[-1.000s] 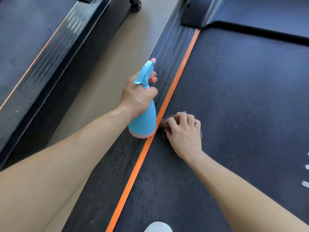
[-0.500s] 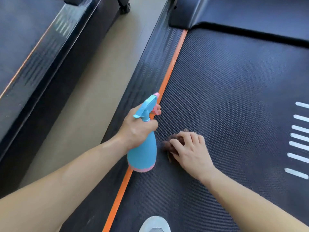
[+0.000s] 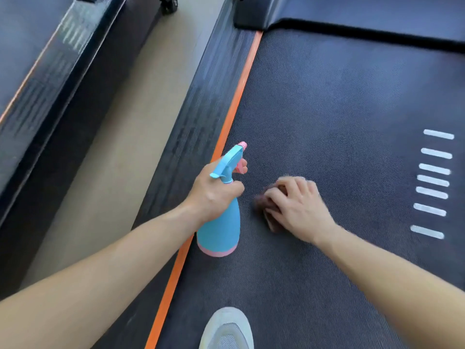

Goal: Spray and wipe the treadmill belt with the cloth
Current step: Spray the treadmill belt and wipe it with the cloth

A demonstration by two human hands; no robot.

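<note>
Left hand (image 3: 214,191): gripping bottle (image 3: 219,234) at the neck, hovering over the belt (image 3: 339,96) edge.
Right hand (image 3: 300,210): fingers curling over cloth (image 3: 265,206), pressing it onto the belt, near the bottle.
Risk: spray likely drifting onto the rail (image 3: 201,96) if the nozzle is tilting left.

A strip of beige floor (image 3: 118,177) runs between two treadmills, a small black wheel (image 3: 169,5) showing at its far end. Along the left edge of the treadmill belt (image 3: 339,109) lie an orange stripe (image 3: 234,107) and a ribbed black side rail (image 3: 201,102); a black motor hood (image 3: 352,11) closes its far edge. The neighbouring treadmill (image 3: 37,102), at left, catches pale reflections on its glossy rail
</note>
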